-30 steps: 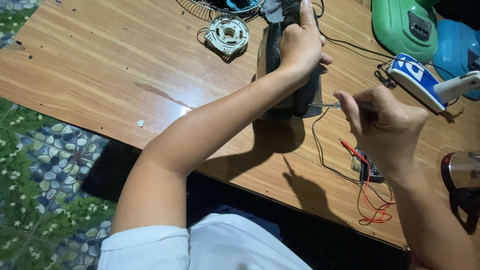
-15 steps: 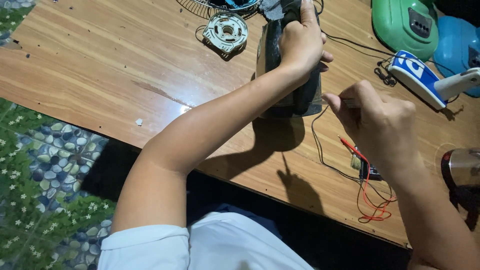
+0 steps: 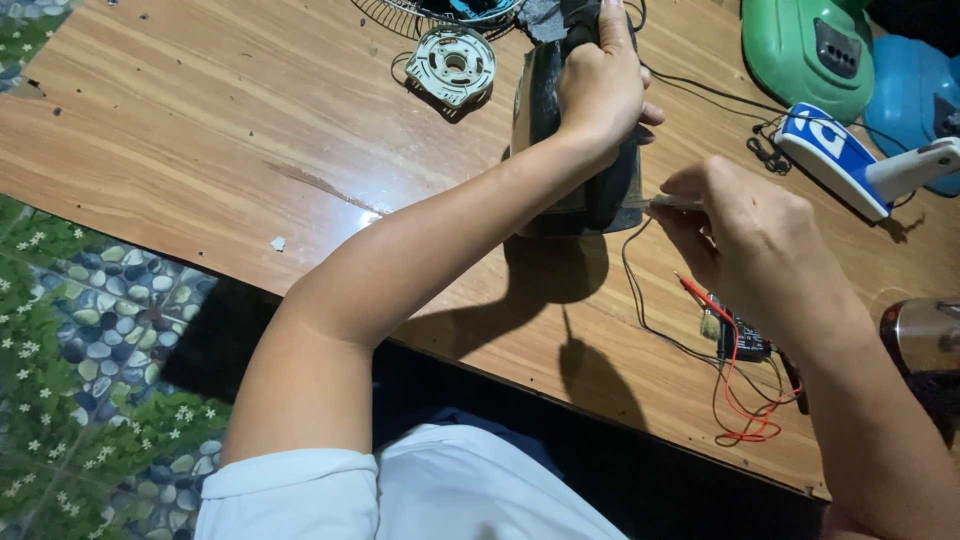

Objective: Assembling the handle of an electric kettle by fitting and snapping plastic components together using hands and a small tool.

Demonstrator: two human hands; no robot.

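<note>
My left hand (image 3: pixel 600 85) grips the top of a dark fan motor housing (image 3: pixel 560 150) that stands on the wooden table (image 3: pixel 200 130). My right hand (image 3: pixel 745 225) holds a thin metal tool (image 3: pixel 672 203), a screwdriver by its look, with its tip against the lower right side of the housing. Black wires (image 3: pixel 640 290) run from the housing base across the table under my right hand.
A white round motor part (image 3: pixel 452 63) lies left of the housing, with a wire fan guard (image 3: pixel 400 12) behind it. A green casing (image 3: pixel 805 50), a blue-and-white tool (image 3: pixel 840 160), red leads (image 3: pixel 745 400) and a small circuit board (image 3: pixel 742 340) lie to the right.
My right hand has shifted slightly left and up toward the housing base. My left hand has kept its hold on the housing.
</note>
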